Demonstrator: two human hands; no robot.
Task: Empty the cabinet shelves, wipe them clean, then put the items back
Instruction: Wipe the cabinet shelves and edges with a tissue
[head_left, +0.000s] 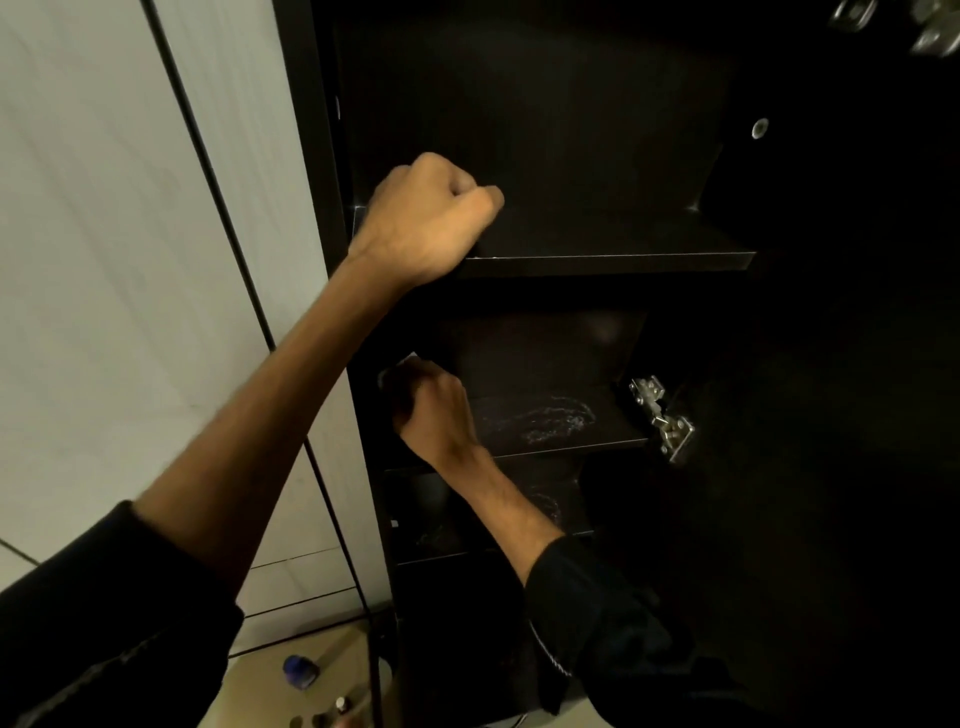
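Head view shows me a dark cabinet (311, 156) with its shelves bare, standing against a pale wall (104, 208). My left hand (423, 218) rests at the left end of the upper shelf (623, 244), over its front edge, with the fingers curled into a fist; I see nothing held in it. My right hand (431, 410) is on the middle shelf (597, 415), at its left end by the cabinet side, fingers curled around a small pale cloth (402, 364), of which only a corner peeks out above the knuckles. To the right of that hand, wet streaks (545, 418) lie across the middle shelf surface. Fainter streaks show on the lower shelf (519, 519), beneath my right forearm. Both arms wear dark sleeves pushed up. A metal hinge (660, 415) sits at the right end of the middle shelf, on the dark panel there. Down on the light floor (260, 691), left of the cabinet base, stand a blue-capped container (300, 670) and a few small bottles (332, 714), too small for me to identify.
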